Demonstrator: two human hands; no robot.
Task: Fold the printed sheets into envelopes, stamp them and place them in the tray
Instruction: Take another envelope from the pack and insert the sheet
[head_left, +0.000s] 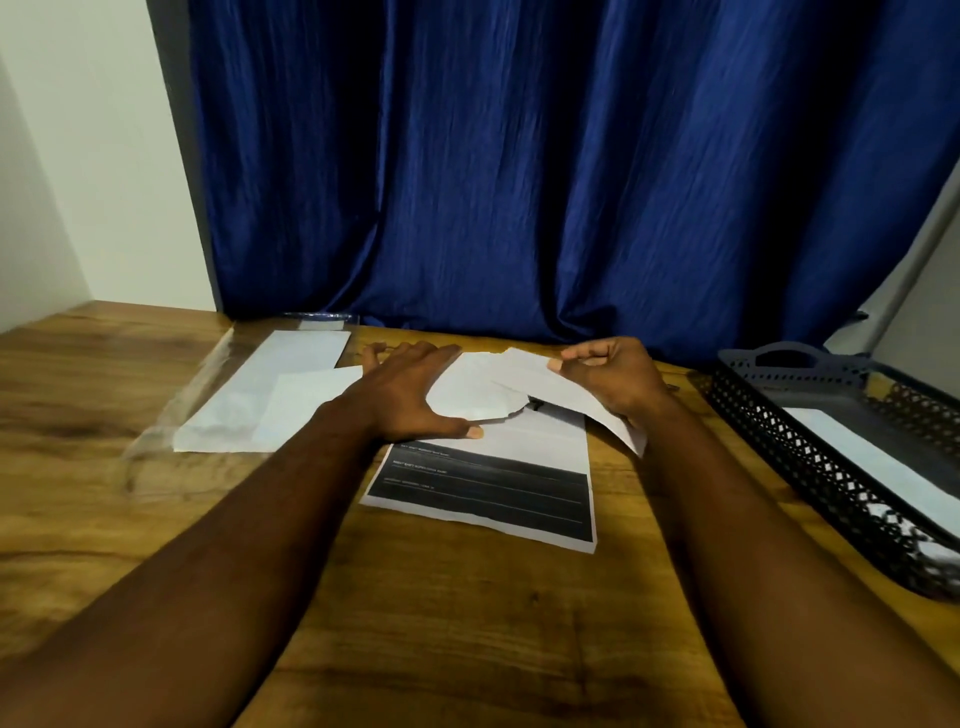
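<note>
Right fingers (574, 361) pinching folded sheet (524, 382), left hand (410, 389) seemingly flat beside

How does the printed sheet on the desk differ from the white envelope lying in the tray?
The printed sheet carries a dark printed block with text lines; the envelope looks plain white. The sheet lies on the bare desk under both hands, its far part lifted; the envelope rests flat, untouched, inside the black mesh tray. Both are white paper.
</note>
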